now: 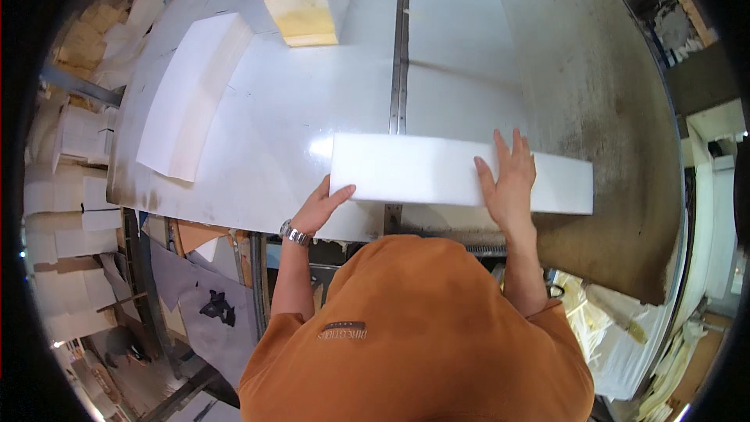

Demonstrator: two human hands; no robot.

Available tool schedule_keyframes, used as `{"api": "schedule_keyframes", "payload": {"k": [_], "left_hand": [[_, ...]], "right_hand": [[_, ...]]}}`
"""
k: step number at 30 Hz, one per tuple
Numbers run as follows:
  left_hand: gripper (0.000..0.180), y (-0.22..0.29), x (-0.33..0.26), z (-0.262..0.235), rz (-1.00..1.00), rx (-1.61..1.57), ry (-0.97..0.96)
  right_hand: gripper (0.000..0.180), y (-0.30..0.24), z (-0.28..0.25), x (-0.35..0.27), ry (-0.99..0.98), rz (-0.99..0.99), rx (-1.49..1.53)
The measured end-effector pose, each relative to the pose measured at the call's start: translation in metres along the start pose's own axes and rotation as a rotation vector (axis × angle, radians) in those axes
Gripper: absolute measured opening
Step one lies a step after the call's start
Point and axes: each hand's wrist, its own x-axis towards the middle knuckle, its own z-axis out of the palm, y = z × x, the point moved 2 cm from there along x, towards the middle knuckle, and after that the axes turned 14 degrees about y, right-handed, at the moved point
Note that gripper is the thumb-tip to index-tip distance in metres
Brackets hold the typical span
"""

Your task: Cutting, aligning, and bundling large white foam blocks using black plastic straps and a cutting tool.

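A broad pale worktable [312,101] fills the middle of a cluttered workshop, split by a dark metal strip [399,55] that runs away from the person. Nearest, a long white block [422,168] lies crosswise over the near part of the strip, reaching out to both sides of it. Left of the strip, the left hand [322,207] is bent about the block's end, thumb against its near edge (a steel wristwatch [295,233] sits just behind); its other fingers are partly hidden, so whether it truly grips I cannot tell. Right of the strip, the right hand [509,187] lies over the block with fingers spread, tips beyond the far edge, not clenched. Uneven pressure from the two hands could swivel the block askew to the strip, and a hard squeeze at the left end might dent what looks like soft foam. Sliding it farther right of the strip risks smudging it on the brown-stained patch [625,219]. Farther off, a pale slab [183,94] rests well left of the strip, and beyond it, closer to the strip, stands a yellow-ended block [301,16].
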Motion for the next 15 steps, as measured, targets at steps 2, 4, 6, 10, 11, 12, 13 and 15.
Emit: {"api": "schedule_keyframes", "payload": {"k": [2,4,6,10,11,12,13,15], "left_hand": [[0.092,0.002,-0.003,-0.001,-0.079,0.017,-0.006],[0.094,0.002,0.000,0.000,-0.077,0.019,-0.017],[0.096,-0.003,0.001,0.000,-0.082,0.034,-0.037],[0.103,-0.017,0.011,0.002,-0.083,-0.029,-0.060],[0.106,-0.020,0.013,0.001,-0.092,-0.051,-0.100],[0.106,-0.021,0.012,0.001,-0.093,-0.061,-0.094],[0.107,-0.021,0.011,-0.001,-0.097,-0.066,-0.095],[0.111,-0.013,0.006,0.000,-0.113,-0.069,-0.103]], "right_hand": [[0.064,-0.001,0.014,-0.006,-0.054,0.024,-0.006],[0.064,-0.001,0.023,-0.011,-0.049,0.087,-0.070],[0.065,-0.001,0.030,-0.015,-0.042,0.070,-0.096],[0.066,-0.004,0.030,-0.018,-0.024,0.055,-0.162],[0.066,-0.005,0.033,-0.020,-0.028,0.052,-0.163],[0.067,-0.005,0.035,-0.019,-0.026,0.044,-0.175],[0.068,-0.006,0.036,-0.021,-0.024,0.034,-0.186],[0.070,-0.004,0.038,-0.026,-0.034,0.031,-0.192]]}}
